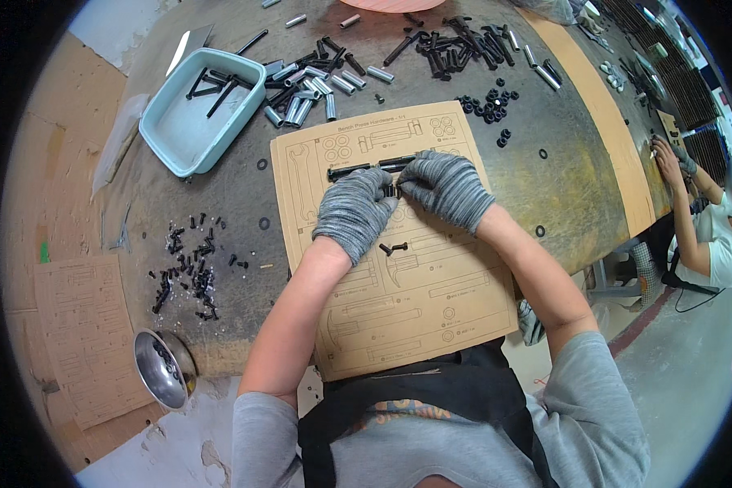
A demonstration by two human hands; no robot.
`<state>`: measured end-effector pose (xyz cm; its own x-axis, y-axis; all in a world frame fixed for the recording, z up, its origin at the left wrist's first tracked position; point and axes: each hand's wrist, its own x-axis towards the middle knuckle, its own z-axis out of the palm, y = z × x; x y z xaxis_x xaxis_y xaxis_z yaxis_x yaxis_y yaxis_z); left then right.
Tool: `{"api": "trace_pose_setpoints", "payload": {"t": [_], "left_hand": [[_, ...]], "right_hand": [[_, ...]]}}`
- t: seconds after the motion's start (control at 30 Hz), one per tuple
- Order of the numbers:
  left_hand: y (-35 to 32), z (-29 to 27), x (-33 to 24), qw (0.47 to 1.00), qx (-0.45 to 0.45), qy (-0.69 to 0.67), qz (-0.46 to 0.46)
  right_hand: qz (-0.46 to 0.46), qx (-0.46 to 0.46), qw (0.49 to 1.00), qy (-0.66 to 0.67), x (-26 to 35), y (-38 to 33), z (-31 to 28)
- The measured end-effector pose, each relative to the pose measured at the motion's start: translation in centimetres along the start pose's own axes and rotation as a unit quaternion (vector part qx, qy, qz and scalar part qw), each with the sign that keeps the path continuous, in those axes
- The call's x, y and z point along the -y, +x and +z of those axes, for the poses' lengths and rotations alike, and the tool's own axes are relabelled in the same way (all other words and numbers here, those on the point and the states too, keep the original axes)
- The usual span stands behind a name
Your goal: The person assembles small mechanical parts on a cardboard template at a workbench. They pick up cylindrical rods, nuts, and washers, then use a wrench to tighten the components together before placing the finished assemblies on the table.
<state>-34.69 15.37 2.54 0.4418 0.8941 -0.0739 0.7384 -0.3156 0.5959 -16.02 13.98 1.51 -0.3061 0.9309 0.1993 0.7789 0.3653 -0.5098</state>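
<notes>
Both my hands, in grey striped knit gloves, are over a printed cardboard sheet (pixel 374 325) with line drawings of hardware. My left hand (pixel 354 213) and my right hand (pixel 447 189) almost meet, their fingers pinched around small black pieces (pixel 391 191), too hidden to name. Just beyond my fingers, a long black bolt (pixel 348 172) lies across the sheet, with more black bolt shafts (pixel 396 163) beside it, partly covered by my right hand. Nearer to me, two short black screws (pixel 393 247) rest on the cardboard.
A light blue tray (pixel 150 134) holding several long bolts stands at the back left. Silver sleeves (pixel 330 106), black bolts (pixel 464 49) and black nuts (pixel 490 106) are piled behind the sheet. Small screws (pixel 191 268) and a steel bowl (pixel 142 358) are left. A co-worker (pixel 712 240) works at right.
</notes>
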Motion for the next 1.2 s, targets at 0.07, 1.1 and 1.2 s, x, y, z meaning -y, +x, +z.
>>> {"api": "trace_pose_setpoints", "payload": {"t": [0.07,1.1,1.2], "left_hand": [[0.3,0.1,-0.1,1.000,-0.007,0.001,-0.006],[-5.4,-1.8,4.0,0.987,-0.153,0.040,-0.028],[-5.6,-1.8,3.9,0.985,-0.158,0.060,-0.022]], "right_hand": [[-0.025,-0.040,0.999,-0.004,-0.1,-0.2,0.5],[-0.097,0.085,0.976,-0.177,6.0,3.1,1.2],[-0.111,0.124,0.978,-0.125,6.6,4.5,2.0]]}}
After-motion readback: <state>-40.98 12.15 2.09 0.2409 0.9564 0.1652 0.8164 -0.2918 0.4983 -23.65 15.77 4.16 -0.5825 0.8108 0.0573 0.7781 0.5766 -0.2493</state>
